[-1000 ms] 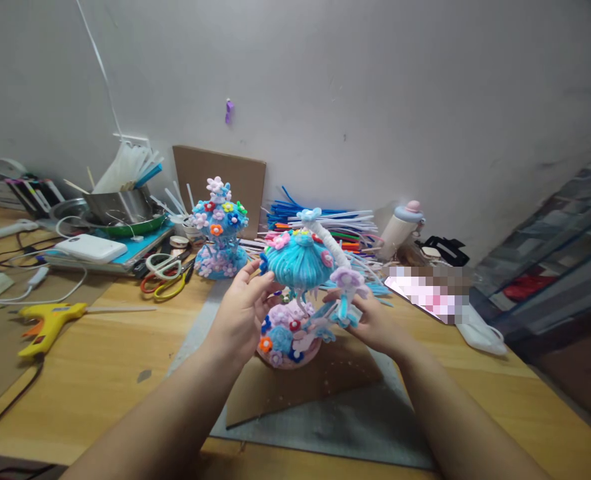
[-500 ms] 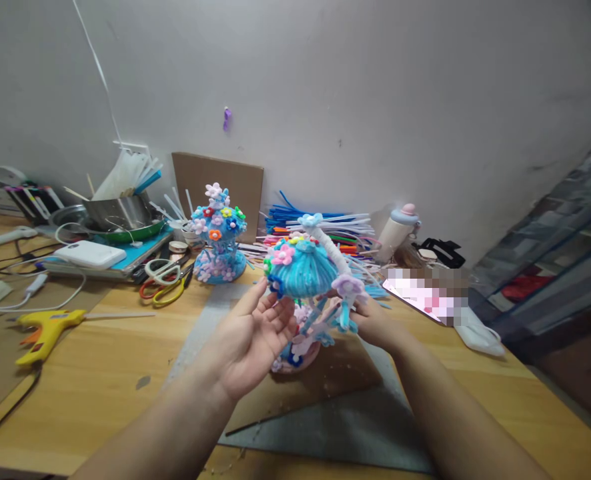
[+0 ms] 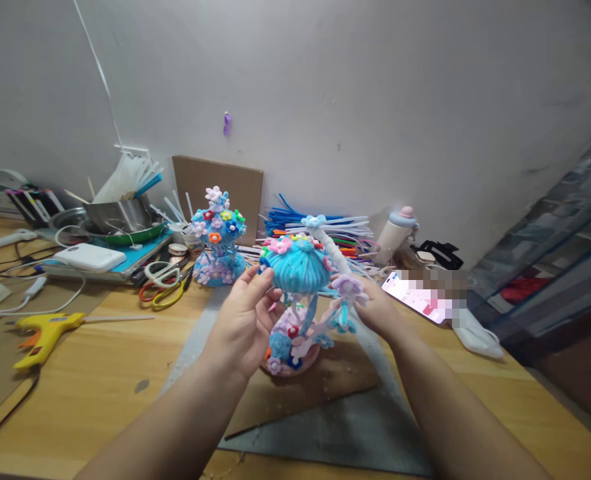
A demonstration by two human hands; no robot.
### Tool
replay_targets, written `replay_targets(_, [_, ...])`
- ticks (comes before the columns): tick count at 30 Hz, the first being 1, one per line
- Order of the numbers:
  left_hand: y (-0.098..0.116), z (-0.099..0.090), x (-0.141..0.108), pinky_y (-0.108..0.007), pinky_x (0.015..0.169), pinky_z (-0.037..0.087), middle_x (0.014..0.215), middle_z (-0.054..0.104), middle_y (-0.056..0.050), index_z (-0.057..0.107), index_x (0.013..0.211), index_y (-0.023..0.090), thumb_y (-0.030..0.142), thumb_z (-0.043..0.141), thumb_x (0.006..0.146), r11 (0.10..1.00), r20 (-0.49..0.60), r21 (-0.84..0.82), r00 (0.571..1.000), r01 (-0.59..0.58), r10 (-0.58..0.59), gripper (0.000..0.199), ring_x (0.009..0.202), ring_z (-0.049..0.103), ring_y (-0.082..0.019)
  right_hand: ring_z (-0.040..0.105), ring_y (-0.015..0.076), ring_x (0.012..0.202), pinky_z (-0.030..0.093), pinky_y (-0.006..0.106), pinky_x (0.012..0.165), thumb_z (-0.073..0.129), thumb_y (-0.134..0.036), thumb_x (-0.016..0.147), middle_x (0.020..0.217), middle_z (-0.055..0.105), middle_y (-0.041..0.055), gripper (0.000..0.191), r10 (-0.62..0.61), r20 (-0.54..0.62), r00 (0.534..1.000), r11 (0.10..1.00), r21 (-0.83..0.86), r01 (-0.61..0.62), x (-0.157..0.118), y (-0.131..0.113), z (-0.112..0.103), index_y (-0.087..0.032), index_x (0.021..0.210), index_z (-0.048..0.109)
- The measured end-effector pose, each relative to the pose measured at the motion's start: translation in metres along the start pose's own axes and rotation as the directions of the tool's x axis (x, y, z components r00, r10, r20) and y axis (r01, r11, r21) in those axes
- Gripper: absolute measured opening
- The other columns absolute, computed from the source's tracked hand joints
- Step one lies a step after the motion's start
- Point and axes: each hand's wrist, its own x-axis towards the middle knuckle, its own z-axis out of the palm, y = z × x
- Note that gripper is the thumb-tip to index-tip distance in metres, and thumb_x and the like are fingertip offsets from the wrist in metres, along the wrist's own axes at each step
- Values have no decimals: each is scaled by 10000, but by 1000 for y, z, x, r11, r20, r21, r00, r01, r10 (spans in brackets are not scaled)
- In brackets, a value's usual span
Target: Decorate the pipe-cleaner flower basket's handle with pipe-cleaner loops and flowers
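Note:
A craft piece with a blue domed top (image 3: 301, 267), small colourful flowers and a round pink base stands on a brown board (image 3: 325, 387). A white curved stem (image 3: 331, 252) with a lilac flower rises at its right side. My left hand (image 3: 248, 313) grips the left edge of the dome between thumb and fingers. Behind the lilac flower, my right hand (image 3: 378, 310) is at the right side of the piece; its fingertips are hidden. A similar flowered blue piece (image 3: 219, 230) stands further back on the left.
A yellow glue gun (image 3: 50, 337), scissors (image 3: 168, 287) and a white power bank (image 3: 89, 257) lie left. Pipe cleaners (image 3: 320, 223) are piled behind. A bottle (image 3: 395, 237) and a phone (image 3: 418, 298) are on the right. A grey mat (image 3: 335, 433) lies under the board.
My left hand has closed from an open palm onto the dome's edge. The craft piece has turned a little, showing more of the flowers on its base. My right hand has barely moved.

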Motion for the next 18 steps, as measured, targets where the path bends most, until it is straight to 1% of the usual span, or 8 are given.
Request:
replay_targets(2, [0,-1,3,-188,568,457,833,606,41,482,1036,247,129,743,715,993,43,43,994,-107,105,430,624,571,-75,649,237,885,511,390,821,514,-235,806,888,698,59,185,143,-156,977,975,195,-111,8,-14,-10,-194,913,660])
replay_targets(3, [0,-2,5,-192,583,461,884,625,33,466,1059,256,123,758,691,985,65,68,986,-157,153,488,660,588,-83,644,222,851,509,377,805,525,-268,818,860,689,56,170,191,-223,956,953,277,-126,12,-23,-15,-188,903,648])
replay_targets(5, [1,-3,9,-199,617,472,966,642,17,453,1078,260,130,776,663,964,91,117,969,-238,228,542,746,616,-101,624,191,799,499,345,782,561,-329,832,825,675,44,176,188,-248,951,929,358,-90,19,-46,-24,-185,894,641])
replay_targets(7, [3,-5,13,-191,629,469,983,643,16,458,1077,258,130,787,640,938,86,170,952,-303,292,562,792,623,-107,607,169,761,490,318,758,581,-375,837,802,671,38,213,148,-163,975,919,388,-74,27,-69,-31,-180,882,654])
replay_targets(10, [6,-10,19,-172,611,450,967,639,17,467,1078,253,133,792,626,893,91,245,926,-377,366,569,803,618,-103,587,147,721,473,295,727,590,-399,837,780,667,35,256,125,19,992,919,376,-123,40,-94,-36,-168,872,694])
replay_targets(12, [6,-13,22,-175,602,446,953,639,15,467,1077,250,146,793,627,882,91,273,923,-384,373,565,789,618,-107,573,136,688,461,286,693,603,-402,824,781,673,36,267,146,136,980,902,389,-189,49,-103,-36,-164,877,711])
replay_targets(15, [2,-16,22,-184,599,447,930,644,15,448,1095,252,163,797,627,898,80,279,940,-340,331,591,781,627,-118,575,141,662,446,285,641,635,-413,791,799,696,52,283,174,304,936,850,434,-299,59,-107,-36,-164,902,713])
replay_targets(18, [-4,-17,18,-196,609,454,934,647,7,431,1123,253,170,790,640,909,80,278,951,-310,300,607,786,630,-127,585,148,663,433,282,616,659,-397,773,800,704,59,253,144,394,908,847,424,-319,62,-110,-37,-177,886,710])
